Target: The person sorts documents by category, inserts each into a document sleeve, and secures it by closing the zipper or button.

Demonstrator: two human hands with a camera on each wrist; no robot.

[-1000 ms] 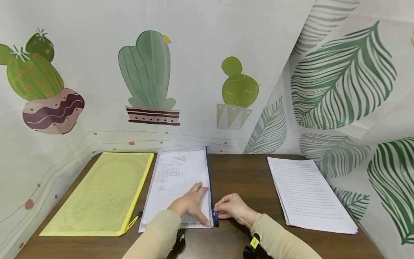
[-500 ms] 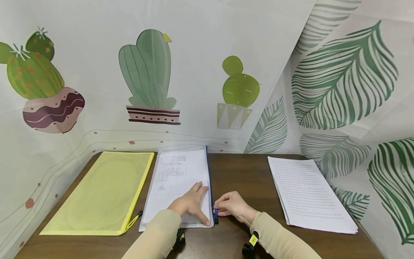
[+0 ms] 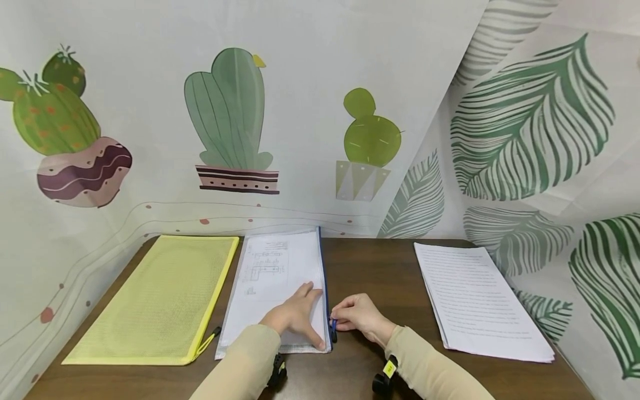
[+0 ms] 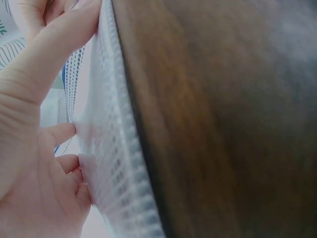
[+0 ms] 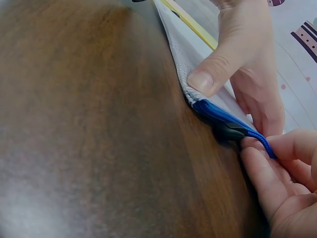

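A clear mesh zipper pouch (image 3: 265,311) with papers inside lies lengthwise in the middle of the table, its blue zipper edge on the right. My left hand (image 3: 296,315) rests on the pouch's near right part, thumb and fingers spread. In the right wrist view its thumb presses the corner beside the blue zipper (image 5: 218,113). My right hand (image 3: 361,318) pinches the blue cord zipper pull (image 5: 264,142) just outside that edge, low on the pouch's right side. The cord's black end (image 3: 334,336) hangs below the fingers. The zipper slider itself is hard to make out.
A yellow mesh zipper pouch (image 3: 155,300) lies to the left, its corded pull (image 3: 206,343) close to the clear pouch. On the right is a stack of printed paper (image 3: 480,303). Brown wood tabletop (image 3: 370,266) shows between pouch and stack; a patterned curtain (image 3: 310,122) borders the back.
My right hand, with the zipper pull in its fingers, has shifted slightly away from me along the blue edge. My left hand and the pouch have stayed in place.
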